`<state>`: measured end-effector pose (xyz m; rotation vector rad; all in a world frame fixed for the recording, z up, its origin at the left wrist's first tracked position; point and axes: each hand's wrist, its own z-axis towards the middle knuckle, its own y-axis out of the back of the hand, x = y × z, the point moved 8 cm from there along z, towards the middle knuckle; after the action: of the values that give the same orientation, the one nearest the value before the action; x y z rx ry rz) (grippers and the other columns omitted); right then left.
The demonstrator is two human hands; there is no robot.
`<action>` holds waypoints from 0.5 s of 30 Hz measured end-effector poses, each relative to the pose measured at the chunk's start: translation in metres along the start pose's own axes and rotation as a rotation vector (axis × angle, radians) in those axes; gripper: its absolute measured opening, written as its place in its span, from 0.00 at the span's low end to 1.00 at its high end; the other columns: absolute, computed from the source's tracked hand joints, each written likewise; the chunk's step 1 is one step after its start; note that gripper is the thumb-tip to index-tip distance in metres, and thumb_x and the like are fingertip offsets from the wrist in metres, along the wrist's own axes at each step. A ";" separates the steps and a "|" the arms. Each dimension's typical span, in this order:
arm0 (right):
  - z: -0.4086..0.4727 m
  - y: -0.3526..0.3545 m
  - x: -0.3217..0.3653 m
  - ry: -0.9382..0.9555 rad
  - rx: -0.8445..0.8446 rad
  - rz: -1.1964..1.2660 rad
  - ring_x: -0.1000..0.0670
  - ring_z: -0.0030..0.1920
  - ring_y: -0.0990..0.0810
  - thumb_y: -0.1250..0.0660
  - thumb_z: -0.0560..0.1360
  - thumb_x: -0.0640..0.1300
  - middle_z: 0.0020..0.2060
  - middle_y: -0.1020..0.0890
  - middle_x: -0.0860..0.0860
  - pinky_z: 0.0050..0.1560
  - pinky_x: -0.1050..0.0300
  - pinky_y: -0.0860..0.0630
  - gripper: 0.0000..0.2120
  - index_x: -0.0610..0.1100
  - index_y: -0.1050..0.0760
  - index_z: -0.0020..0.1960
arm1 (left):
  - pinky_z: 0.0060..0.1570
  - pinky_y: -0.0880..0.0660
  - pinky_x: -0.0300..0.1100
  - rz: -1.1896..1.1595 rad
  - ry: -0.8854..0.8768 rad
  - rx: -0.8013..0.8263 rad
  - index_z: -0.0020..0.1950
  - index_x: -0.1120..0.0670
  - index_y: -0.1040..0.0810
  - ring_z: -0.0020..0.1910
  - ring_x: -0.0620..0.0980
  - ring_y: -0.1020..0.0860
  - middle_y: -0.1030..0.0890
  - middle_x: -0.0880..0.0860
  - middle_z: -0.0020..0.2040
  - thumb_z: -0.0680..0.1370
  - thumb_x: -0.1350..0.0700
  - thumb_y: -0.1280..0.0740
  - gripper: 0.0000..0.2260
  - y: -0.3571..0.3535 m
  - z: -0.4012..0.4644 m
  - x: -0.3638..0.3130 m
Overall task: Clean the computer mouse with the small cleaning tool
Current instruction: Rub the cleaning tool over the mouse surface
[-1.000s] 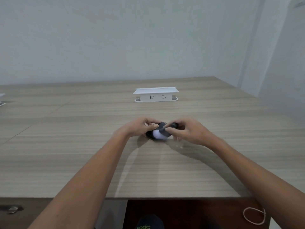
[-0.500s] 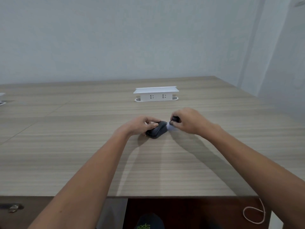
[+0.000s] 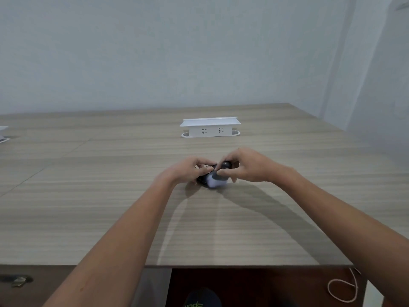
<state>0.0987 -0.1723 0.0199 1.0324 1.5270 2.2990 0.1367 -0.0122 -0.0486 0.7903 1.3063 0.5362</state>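
Near the white socket box (image 3: 209, 129), our left hand (image 3: 186, 171) gripped the light, slippery black plastic mouse (image 3: 204, 179) by its sides while our right hand (image 3: 245, 167) pinched the small dark-handled, pale-tipped cleaning tool (image 3: 218, 178).

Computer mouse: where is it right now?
In the head view the computer mouse sits mid-table, between the left hand and right hand, nearer the camera than the white socket box.

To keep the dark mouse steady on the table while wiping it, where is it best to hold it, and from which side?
Hold the mouse by its two long sides, low near the table, coming from the left as the left hand does. That probably leaves its rounded top free for the cleaning tool in the right hand.
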 end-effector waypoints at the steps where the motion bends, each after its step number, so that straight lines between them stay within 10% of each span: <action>1: 0.002 0.003 -0.008 -0.024 -0.038 -0.021 0.50 0.35 0.16 0.29 0.75 0.45 0.34 0.14 0.48 0.37 0.57 0.25 0.05 0.46 0.15 0.48 | 0.48 0.23 0.43 0.001 0.003 -0.004 0.66 0.41 0.22 0.45 0.51 0.21 0.17 0.56 0.52 0.79 0.44 0.36 0.16 0.001 0.000 -0.001; 15: -0.013 0.017 -0.042 -0.136 -0.322 0.020 0.51 0.36 0.18 0.30 0.75 0.44 0.35 0.15 0.52 0.40 0.55 0.23 0.06 0.45 0.14 0.46 | 0.41 0.23 0.38 -0.040 0.055 -0.003 0.66 0.40 0.22 0.52 0.56 0.20 0.18 0.54 0.57 0.81 0.47 0.37 0.14 0.001 0.000 0.003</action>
<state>0.1246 -0.2113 0.0133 1.0904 1.0553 2.3319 0.1377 -0.0090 -0.0496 0.7494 1.3689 0.5308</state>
